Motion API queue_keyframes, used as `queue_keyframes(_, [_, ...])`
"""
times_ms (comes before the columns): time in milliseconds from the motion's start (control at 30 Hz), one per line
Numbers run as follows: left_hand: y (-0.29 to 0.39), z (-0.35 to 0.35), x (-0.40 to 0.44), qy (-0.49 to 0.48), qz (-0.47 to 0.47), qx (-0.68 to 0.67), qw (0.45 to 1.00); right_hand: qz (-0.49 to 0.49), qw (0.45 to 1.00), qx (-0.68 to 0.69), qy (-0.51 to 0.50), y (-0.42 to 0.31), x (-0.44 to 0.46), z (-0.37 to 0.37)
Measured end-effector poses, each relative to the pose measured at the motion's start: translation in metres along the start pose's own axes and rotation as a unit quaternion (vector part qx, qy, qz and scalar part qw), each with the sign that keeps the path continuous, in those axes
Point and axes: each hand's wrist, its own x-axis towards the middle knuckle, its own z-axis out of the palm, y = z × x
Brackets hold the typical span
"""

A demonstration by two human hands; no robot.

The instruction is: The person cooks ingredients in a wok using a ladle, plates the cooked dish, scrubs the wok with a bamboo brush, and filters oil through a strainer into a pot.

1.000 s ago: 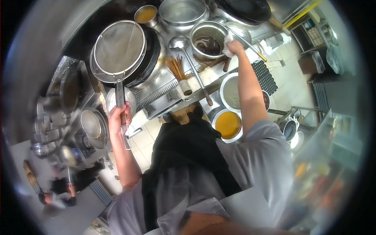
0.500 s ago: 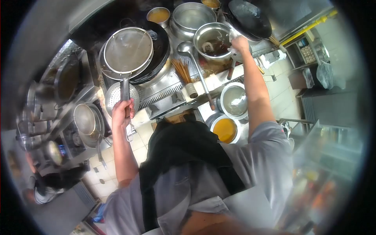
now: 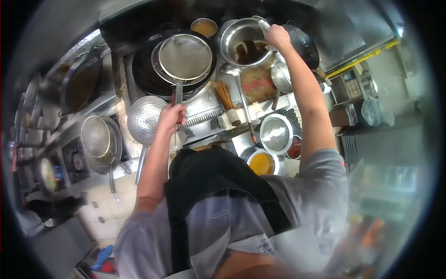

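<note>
My left hand [image 3: 172,117] is closed around the handle of a round fine-mesh strainer [image 3: 186,56]. The strainer lies over a black wok [image 3: 141,69], and another round rim shows just beneath it. My right hand [image 3: 278,37] grips the rim of a steel pot [image 3: 225,43] through a white cloth [image 3: 264,26]. Dark brown liquid [image 3: 250,51] is in that pot, which looks tilted. Near my left hand lies a perforated skimmer [image 3: 146,116]. A long-handled ladle [image 3: 242,93] and a bamboo brush [image 3: 224,95] rest between the wok and the pot.
A bowl of amber liquid [image 3: 204,28] stands at the back. Closer to me are a pot with clear liquid [image 3: 277,132] and a bowl of orange liquid [image 3: 261,163]. Another wok [image 3: 304,49] is at right. More strainers [image 3: 96,136] hang at left, with a person partly visible beyond.
The pot in my right hand has moved back and left, uncovering a reddish patch of stove. My left hand and the strainer appear further right, and the skimmer shows more fully.
</note>
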Motion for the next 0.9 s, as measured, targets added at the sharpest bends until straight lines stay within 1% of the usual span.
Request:
queue_keyframes(33, [0.0, 0.0, 0.002, -0.014, 0.003, -0.008, 1.0, -0.02, 1.0, -0.005, 0.003, -0.014, -0.001, -0.005])
queue_keyframes(200, [0.004, 0.003, 0.008, -0.007, -0.01, -0.008, 1.0, -0.068, 0.996, -0.048, 0.016, -0.08, -0.008, -0.015])
queue_keyframes(333, [0.005, 0.0, 0.012, -0.016, -0.001, -0.008, 1.0, -0.086, 0.995, -0.044, 0.02, -0.117, -0.003, -0.007])
queue_keyframes(400, [0.006, -0.001, 0.012, -0.016, -0.003, -0.013, 1.0, -0.077, 0.996, -0.038, 0.016, -0.133, -0.003, -0.007])
queue_keyframes(533, [0.007, -0.005, 0.014, -0.026, -0.01, -0.022, 0.999, -0.095, 0.994, -0.038, 0.025, -0.158, -0.005, -0.006])
queue_keyframes(633, [0.008, -0.003, 0.009, -0.028, -0.011, -0.032, 0.999, -0.091, 0.993, -0.071, 0.021, -0.174, -0.006, -0.005])
queue_keyframes(800, [0.008, -0.003, 0.009, -0.035, -0.024, -0.038, 0.998, -0.138, 0.982, -0.127, 0.034, -0.194, -0.009, -0.005])
queue_keyframes(900, [0.006, -0.003, 0.01, -0.034, -0.035, -0.038, 0.998, -0.155, 0.981, -0.106, 0.043, -0.201, -0.01, -0.005])
